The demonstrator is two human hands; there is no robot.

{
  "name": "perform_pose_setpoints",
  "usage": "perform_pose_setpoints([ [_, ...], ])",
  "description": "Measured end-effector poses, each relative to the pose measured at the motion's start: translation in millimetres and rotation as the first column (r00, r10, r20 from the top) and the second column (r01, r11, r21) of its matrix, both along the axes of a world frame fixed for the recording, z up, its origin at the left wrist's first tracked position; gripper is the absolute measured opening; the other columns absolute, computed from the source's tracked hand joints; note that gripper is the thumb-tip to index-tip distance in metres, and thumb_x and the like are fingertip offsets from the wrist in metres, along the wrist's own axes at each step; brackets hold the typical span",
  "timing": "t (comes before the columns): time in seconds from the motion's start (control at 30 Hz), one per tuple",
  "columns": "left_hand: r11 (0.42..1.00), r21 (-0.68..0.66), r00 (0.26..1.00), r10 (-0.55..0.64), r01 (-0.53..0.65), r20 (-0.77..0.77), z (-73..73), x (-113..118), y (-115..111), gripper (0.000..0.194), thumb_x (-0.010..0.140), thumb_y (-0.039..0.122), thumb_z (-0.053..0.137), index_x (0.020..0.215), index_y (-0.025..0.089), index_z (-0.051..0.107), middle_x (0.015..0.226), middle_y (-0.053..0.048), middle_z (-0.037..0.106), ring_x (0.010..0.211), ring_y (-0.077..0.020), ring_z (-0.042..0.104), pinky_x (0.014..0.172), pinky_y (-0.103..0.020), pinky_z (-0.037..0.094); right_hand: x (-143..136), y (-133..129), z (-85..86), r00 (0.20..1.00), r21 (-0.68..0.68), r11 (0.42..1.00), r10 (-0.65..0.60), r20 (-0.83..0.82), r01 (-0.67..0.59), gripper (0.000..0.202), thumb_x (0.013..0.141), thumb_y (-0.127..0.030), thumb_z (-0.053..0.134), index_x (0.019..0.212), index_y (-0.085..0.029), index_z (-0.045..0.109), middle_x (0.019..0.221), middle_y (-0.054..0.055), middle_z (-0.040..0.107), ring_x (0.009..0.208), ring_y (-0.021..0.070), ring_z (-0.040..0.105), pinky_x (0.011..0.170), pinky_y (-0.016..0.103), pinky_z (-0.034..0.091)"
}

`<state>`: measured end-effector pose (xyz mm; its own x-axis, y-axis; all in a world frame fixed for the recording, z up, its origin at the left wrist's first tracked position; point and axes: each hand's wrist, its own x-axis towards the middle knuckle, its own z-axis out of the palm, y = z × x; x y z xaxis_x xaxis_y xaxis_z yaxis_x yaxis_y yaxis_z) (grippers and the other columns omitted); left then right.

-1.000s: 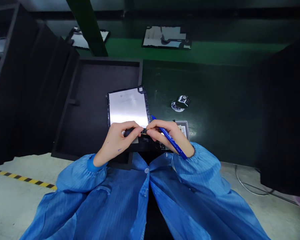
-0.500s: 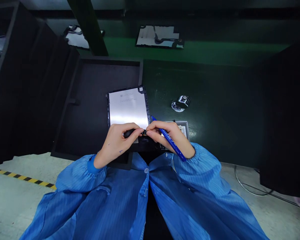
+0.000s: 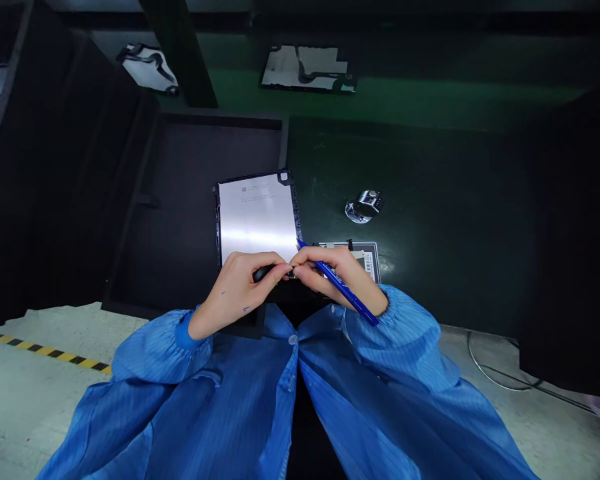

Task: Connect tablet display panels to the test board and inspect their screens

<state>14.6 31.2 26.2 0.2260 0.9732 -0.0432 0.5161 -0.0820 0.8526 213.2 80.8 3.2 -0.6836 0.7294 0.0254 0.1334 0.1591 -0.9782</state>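
My left hand is closed in a pinch on a small dark part at the panel's lower edge; a black object also lies under its fingers. My right hand pinches the same small part from the other side, its fingertips nearly touching the left ones. A blue pen lies slanted across the right hand, held in it. Just beyond the hands is a silver panel with a black frame, its lower edge hidden by them. A labelled flat part sits partly behind the right hand.
A shiny metal piece stands on the dark table to the right. A black tray lies under the panel at left. Farther back rest two silver panels. Dark stacked trays rise at the left.
Both hands and the pen have shifted slightly down in view, still pinching the small part. The far panels appear a little farther left as the view has moved.
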Motion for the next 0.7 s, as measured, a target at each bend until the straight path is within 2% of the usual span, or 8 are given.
perform_pose_setpoints([
  [0.17, 0.999, 0.039, 0.998, -0.001, 0.004, -0.061, 7.8, -6.5, -4.8, 0.03, 0.1, 0.036, 0.056, 0.085, 0.019, 0.076, 0.079, -0.001, 0.076, 0.072, -0.0153, 0.07, 0.068, -0.025, 0.049, -11.4, -7.1, -2.3, 0.997, 0.024, 0.997, -0.075, -0.01, 0.076, 0.021, 0.091, -0.029, 0.056, 0.076, -0.016, 0.064, 0.058, -0.004, 0.05, 0.052, 0.0078, 0.04, 0.056, 0.023, 0.035],
  [0.3, 0.941, 0.173, 0.907, 0.33, -0.292, -0.26, 3.0, -40.2, -24.1, 0.033, 0.103, 0.036, 0.047, 0.109, 0.019, 0.074, 0.105, -0.007, 0.075, 0.098, -0.0218, 0.07, 0.091, -0.034, 0.051, -6.1, -10.7, -3.9, 0.972, 0.08, 0.97, -0.233, 0.018, 0.231, 0.016, 0.092, -0.03, 0.06, 0.084, -0.018, 0.066, 0.063, -0.002, 0.06, 0.052, 0.0095, 0.051, 0.058, 0.024, 0.043],
  [0.4, 0.874, -0.087, 0.857, 0.442, -0.478, -0.264, -16.6, -65.8, -48.5, 0.047, 0.101, 0.048, 0.049, 0.133, 0.017, 0.063, 0.106, -0.009, 0.073, 0.086, -0.0216, 0.07, 0.083, -0.037, 0.056, 10.1, -15.3, 5.5, 0.901, 0.165, 0.888, -0.434, -0.011, 0.43, 0.03, 0.093, -0.043, 0.065, 0.112, -0.021, 0.07, 0.086, 0.004, 0.074, 0.057, 0.0131, 0.062, 0.06, 0.028, 0.05],
  [0.47, 0.832, -0.292, 0.878, 0.472, -0.473, -0.079, -30.6, -70.5, -61.6, 0.058, 0.096, 0.053, 0.057, 0.142, 0.018, 0.055, 0.11, -0.009, 0.073, 0.091, -0.0217, 0.071, 0.085, -0.036, 0.057, 17.1, -22.5, 16.2, 0.796, 0.168, 0.78, -0.577, -0.18, 0.603, 0.043, 0.099, -0.057, 0.053, 0.121, -0.024, 0.067, 0.085, 0.005, 0.073, 0.055, 0.0147, 0.062, 0.051, 0.029, 0.047],
  [0.53, 0.798, -0.403, 0.839, 0.531, -0.448, 0.119, -40.1, -63.7, -66.8, 0.062, 0.092, 0.051, 0.065, 0.143, 0.019, 0.053, 0.113, -0.009, 0.073, 0.101, -0.0223, 0.071, 0.09, -0.034, 0.057, 14.8, -31.9, 24.7, 0.697, 0.133, 0.7, -0.636, -0.33, 0.702, 0.042, 0.102, -0.059, 0.045, 0.117, -0.026, 0.065, 0.074, 0.002, 0.066, 0.052, 0.015, 0.058, 0.044, 0.028, 0.04],
  [0.57, 0.79, -0.426, 0.81, 0.555, -0.441, 0.189, -42.9, -57.5, -66.1, 0.061, 0.09, 0.049, 0.069, 0.14, 0.019, 0.053, 0.113, -0.008, 0.074, 0.102, -0.0222, 0.071, 0.09, -0.033, 0.057, 9.6, -36.5, 26.1, 0.708, 0.131, 0.715, -0.618, -0.342, 0.687, 0.035, 0.102, -0.056, 0.048, 0.112, -0.026, 0.065, 0.071, 0.001, 0.062, 0.053, 0.0146, 0.057, 0.043, 0.027, 0.038],
  [0.63, 0.792, -0.419, 0.767, 0.578, -0.444, 0.28, -45.7, -43.9, -60.2, 0.054, 0.087, 0.044, 0.073, 0.132, 0.019, 0.055, 0.108, -0.007, 0.075, 0.1, -0.0211, 0.072, 0.088, -0.031, 0.057, -7.1, -43.6, 21.2, 0.84, 0.136, 0.841, -0.485, -0.244, 0.524, 0.02, 0.099, -0.044, 0.058, 0.095, -0.025, 0.063, 0.069, -0.001, 0.057, 0.055, 0.0127, 0.055, 0.046, 0.026, 0.038],
  [0.7, 0.799, -0.377, 0.742, 0.588, -0.469, 0.323, -46.9, -33.2, -52.7, 0.047, 0.085, 0.038, 0.075, 0.123, 0.02, 0.054, 0.104, -0.005, 0.074, 0.095, -0.0196, 0.072, 0.082, -0.029, 0.057, -27.4, -46.3, 6.9, 0.942, 0.066, 0.943, -0.318, -0.105, 0.326, 0.026, 0.096, -0.037, 0.062, 0.076, -0.022, 0.055, 0.063, -0.003, 0.053, 0.051, 0.0101, 0.049, 0.048, 0.025, 0.037],
])
